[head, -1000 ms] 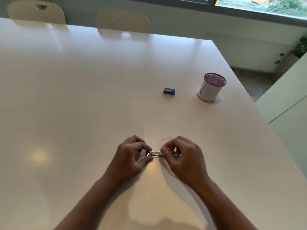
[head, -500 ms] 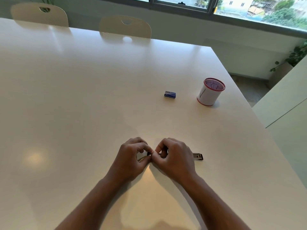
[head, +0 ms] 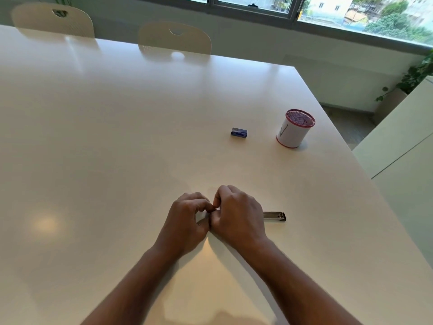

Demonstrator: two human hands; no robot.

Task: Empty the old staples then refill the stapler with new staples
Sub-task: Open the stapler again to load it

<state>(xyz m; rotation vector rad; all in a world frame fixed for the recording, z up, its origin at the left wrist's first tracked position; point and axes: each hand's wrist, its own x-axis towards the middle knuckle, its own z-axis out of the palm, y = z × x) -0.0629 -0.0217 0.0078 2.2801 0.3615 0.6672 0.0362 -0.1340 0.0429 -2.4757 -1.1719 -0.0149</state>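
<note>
While both hands work knuckle to knuckle at the near middle of the table [head: 117, 148], the stapler [head: 274, 216] shows more of itself than it did a second ago: then only a short metal strip lay between the fingers, and now a metal end sticks out to the right of the right hand [head: 236, 213], lying flat on the tabletop. The right hand has slid leftward along it to meet the left hand [head: 187, 215]. Both have their fingers curled in tight around the stapler's left end, with the fingertips pinched together over something hidden there, so whether they hold the stapler itself or a strip of staples I cannot tell. My reading is that the stapler is being opened or the old staples picked out, so the emptying step is in hand and no refill has begun. Farther off, well apart from the hands, lies one small blue staple box [head: 239, 132], closed and untouched. Right of it stands one white cup [head: 293, 132] with a red rim. Beyond the far edge stand two chairs [head: 174, 38].
</note>
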